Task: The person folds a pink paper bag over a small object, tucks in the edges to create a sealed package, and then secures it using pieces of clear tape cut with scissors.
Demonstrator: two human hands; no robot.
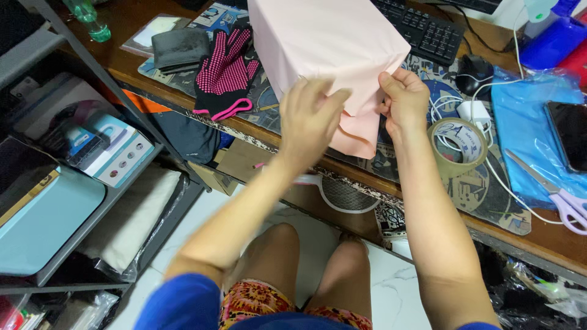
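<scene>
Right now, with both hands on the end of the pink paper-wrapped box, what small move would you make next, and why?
Probably press the loose pink paper flap flat against the pink paper-wrapped box with the left hand, since it hangs unfastened over the desk edge while the right hand pinches the corner fold; the roll of brown tape lies near.

The box (pixel 327 46) is wrapped in matt, smooth pink paper. The gloves (pixel 226 70) are black knit cloth with pink rubbery dots. The tape roll (pixel 457 146) is glossy brown plastic film. The blue bag (pixel 529 137) is glossy, crinkled plastic. The tabletop (pixel 544 241) edge shows worn brown wood.
</scene>
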